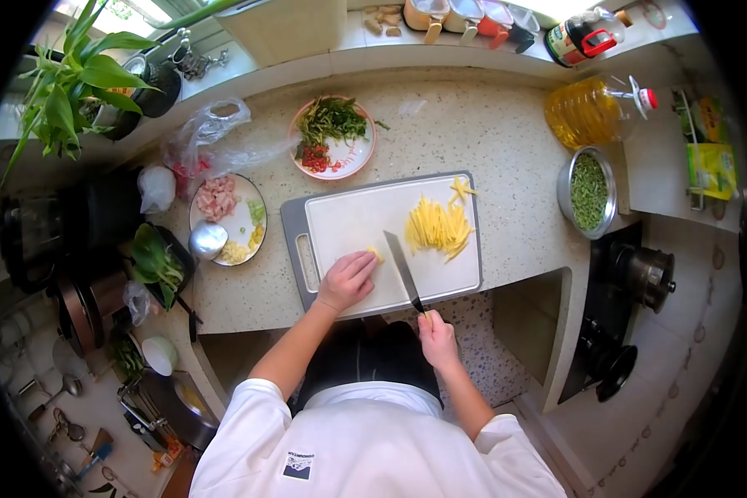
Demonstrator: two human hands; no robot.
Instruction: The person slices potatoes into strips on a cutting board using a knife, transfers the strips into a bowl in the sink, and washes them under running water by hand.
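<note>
My left hand (349,280) presses its bunched fingers onto a small yellow vegetable piece (377,254), mostly covered by the fingertips, on the cutting board (340,217). The white board has a grey border and a handle slot at its left end. In my right hand (438,339) is the handle of a kitchen knife (404,270), its blade lying slantwise over the board just right of the left fingertips. Right of the blade lies a heap of thin yellow strips (440,227), potato-like in look, with a few more strips at the board's upper right corner.
Behind the board stands a plate (334,173) of chopped greens and red peppers. To the left, another plate (239,259) bears diced meat, minced bits and a spoon (208,240). A metal bowl (566,195) of chopped greens and an oil jug (581,112) stand at right.
</note>
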